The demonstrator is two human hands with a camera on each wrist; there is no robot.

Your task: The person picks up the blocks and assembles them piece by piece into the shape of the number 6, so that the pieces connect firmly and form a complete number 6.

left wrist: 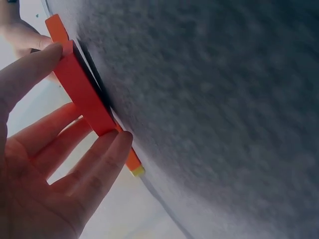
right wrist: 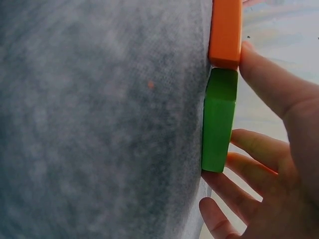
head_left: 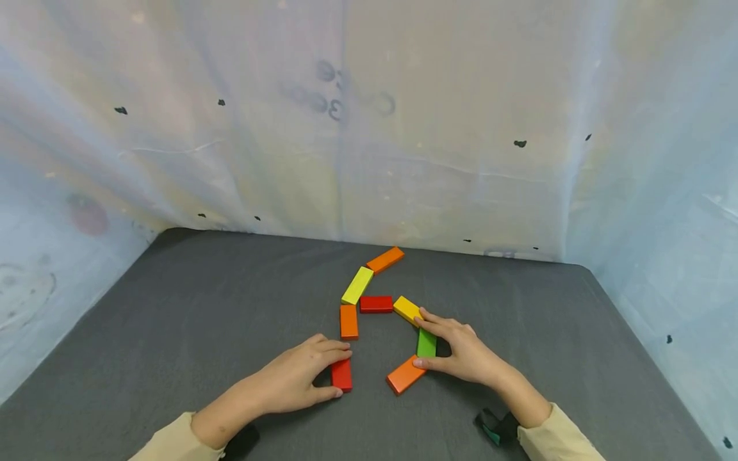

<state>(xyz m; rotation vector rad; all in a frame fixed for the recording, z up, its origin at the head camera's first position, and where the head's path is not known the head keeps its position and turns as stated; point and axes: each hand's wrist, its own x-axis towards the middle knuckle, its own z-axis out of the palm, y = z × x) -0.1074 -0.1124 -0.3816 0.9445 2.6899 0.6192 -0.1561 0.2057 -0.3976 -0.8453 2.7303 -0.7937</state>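
Observation:
My left hand grips a red block lengthwise, thumb at its near end and fingertips at its far end. In the left wrist view the red block spans between thumb and fingers. My right hand spreads over the right side of the curve. Its thumb touches an orange block, while its fingertips reach a yellow block. Between them lies a green block, partly covered by the hand. The right wrist view shows the green block end to end with the orange block.
Beyond my left hand, an orange block, a yellow-green block and another orange block curve away. A red block lies beside the yellow one. A dark strap shows near my right sleeve. Pale sheeting encloses the grey table.

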